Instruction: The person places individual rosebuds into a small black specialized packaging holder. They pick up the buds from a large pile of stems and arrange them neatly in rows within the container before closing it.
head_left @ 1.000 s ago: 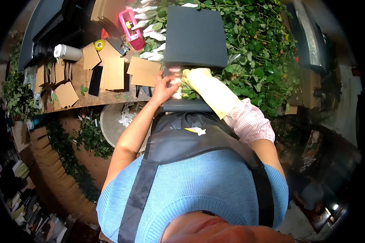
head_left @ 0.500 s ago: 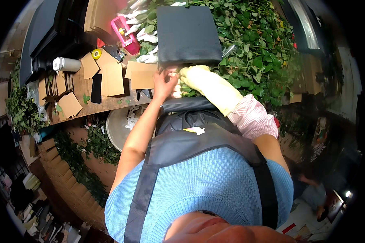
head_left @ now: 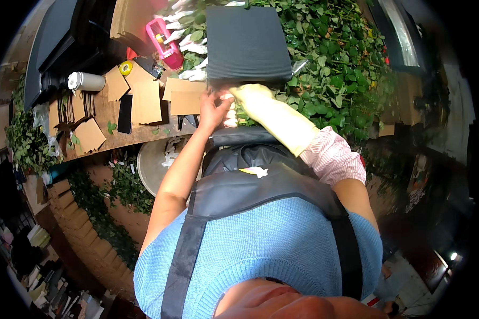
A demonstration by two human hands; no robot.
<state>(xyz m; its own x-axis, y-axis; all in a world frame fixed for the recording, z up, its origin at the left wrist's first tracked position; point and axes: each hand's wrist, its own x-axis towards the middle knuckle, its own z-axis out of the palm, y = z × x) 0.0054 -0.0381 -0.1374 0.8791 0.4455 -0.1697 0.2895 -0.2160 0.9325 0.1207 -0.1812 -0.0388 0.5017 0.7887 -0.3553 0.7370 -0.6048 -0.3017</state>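
Observation:
A row of pale flower heads [head_left: 231, 116], which look like roses, lies on a dark corrugated sheet with green stems toward the right. The sheet's upper panel [head_left: 247, 45] stands beyond my hands, and its near edge [head_left: 245, 136] rests against my apron. My bare left hand [head_left: 212, 110] curls its fingers and thumb round a flower head at the row's far end. Facing it, my right hand [head_left: 253, 97], in a pale yellow glove, has its fingers bent in over the blooms. What the gloved fingers hold is hidden.
Leafy green stems [head_left: 330, 58] heap at the right, with white-wrapped flower heads [head_left: 197, 48] at the left. A pink tape dispenser [head_left: 165, 45], cardboard pieces [head_left: 146, 101], a phone [head_left: 125, 114] and a white bottle [head_left: 87, 82] lie leftward. Below the table edge stands a round bin [head_left: 150, 167].
My left hand has shifted slightly left, and its fingers have moved at the flower heads. The gloved right hand has turned a little and stays by the row.

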